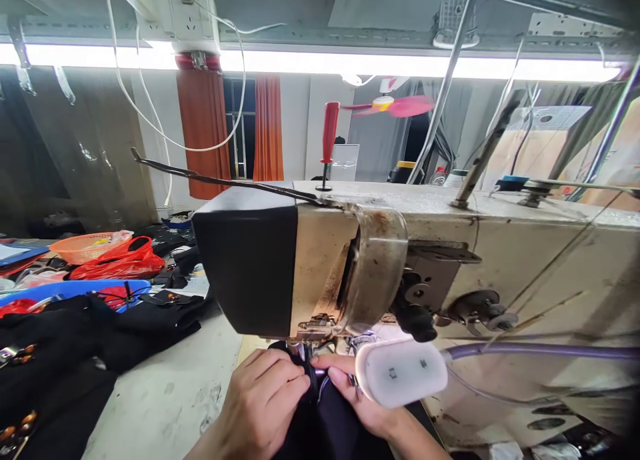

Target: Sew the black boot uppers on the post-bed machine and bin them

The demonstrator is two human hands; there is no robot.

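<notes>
A sewing machine [435, 273] fills the middle and right of the view. Under its needle area, black fabric [320, 423] hangs down toward me. My left hand [267, 393] pinches this fabric from the left, fingers curled close to the presser foot. From the right, my right hand [363, 400] grips the fabric between thumb and forefinger, just below the needle area. A white lamp [405, 373] covers part of that hand. Something small and metallic shows by its fingers; its kind is too hidden to tell.
More black fabric [65, 353] with brown beads lies on the left of the worktable [155, 393]. Behind it are a blue tray [90, 289], a red plastic bag [123, 260] and an orange basket [70, 248]. A red-handled screwdriver [330, 133] stands on the machine top.
</notes>
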